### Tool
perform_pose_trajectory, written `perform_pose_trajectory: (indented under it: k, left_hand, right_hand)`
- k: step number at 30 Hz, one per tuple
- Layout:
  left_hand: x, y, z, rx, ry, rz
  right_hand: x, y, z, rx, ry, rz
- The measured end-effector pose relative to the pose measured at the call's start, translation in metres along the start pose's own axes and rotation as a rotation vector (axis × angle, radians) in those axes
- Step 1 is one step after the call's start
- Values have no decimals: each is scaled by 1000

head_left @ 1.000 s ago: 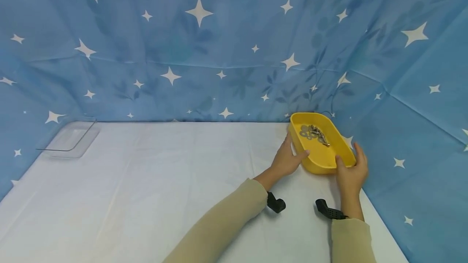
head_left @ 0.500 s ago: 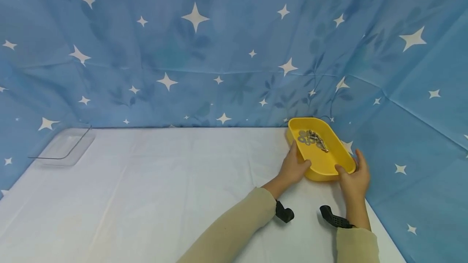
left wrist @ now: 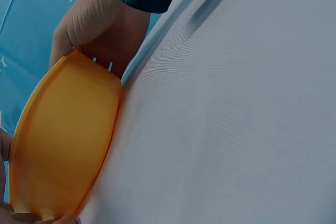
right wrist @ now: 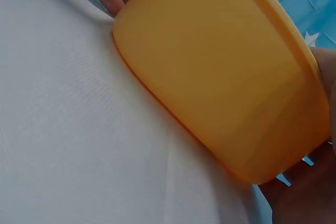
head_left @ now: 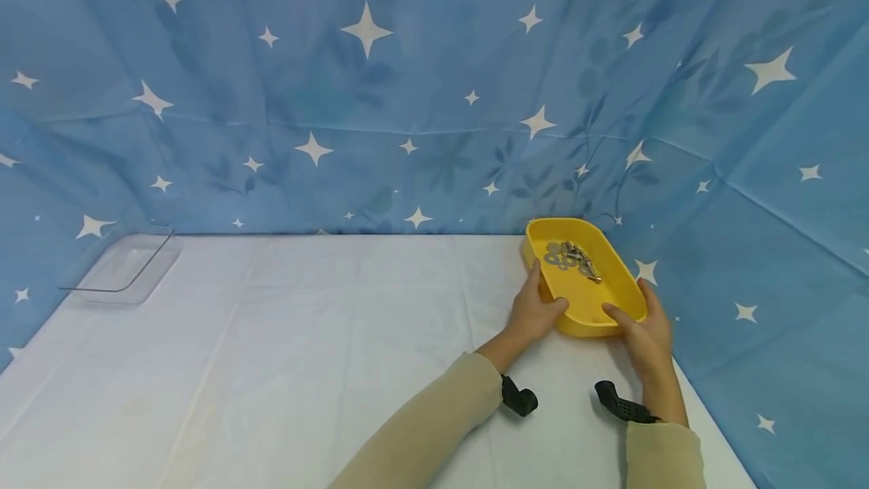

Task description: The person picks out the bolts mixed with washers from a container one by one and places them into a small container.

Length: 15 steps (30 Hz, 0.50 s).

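In the head view a yellow plastic tray (head_left: 592, 304) with rounded corners sits at the far right of the table. Flat washers (head_left: 560, 256) and several metal screws (head_left: 581, 258) lie together toward its far end. My left hand (head_left: 532, 313) grips the near left side, thumb over the rim and fingers along the outer wall. At the near right corner my right hand (head_left: 649, 338) holds it the same way. Both wrist views show the tray's outer wall (left wrist: 68, 129) close to the white cloth; whether its base touches cannot be told.
A clear, see-through container (head_left: 129, 266) stands at the table's far left corner. White cloth (head_left: 292, 345) covers the table. Blue star-patterned curtains (head_left: 434, 81) hang behind it and along the right side, close to the tray.
The tray has shifted slightly left, with both hands still holding it. My right hand has moved left too. The head view itself has shifted a little.
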<state>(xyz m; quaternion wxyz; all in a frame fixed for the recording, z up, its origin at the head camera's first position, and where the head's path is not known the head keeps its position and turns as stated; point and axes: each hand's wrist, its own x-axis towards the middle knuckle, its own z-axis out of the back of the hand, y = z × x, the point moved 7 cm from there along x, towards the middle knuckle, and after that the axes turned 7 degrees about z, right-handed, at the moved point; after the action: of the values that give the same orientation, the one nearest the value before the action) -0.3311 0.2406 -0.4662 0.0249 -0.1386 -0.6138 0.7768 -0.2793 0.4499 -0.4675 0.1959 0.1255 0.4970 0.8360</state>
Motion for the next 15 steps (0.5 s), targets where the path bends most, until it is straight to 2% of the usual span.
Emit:
perform_pose_trajectory:
  k: [5,15]
  left_hand:
    - [-6,3,9,-32,-41,-21]
    - [-12,8,29,-64,-103,-53]
  right_hand:
    - [-2,6,-5,-40,67,36]
    - [-5,16,-18,-44,129,113]
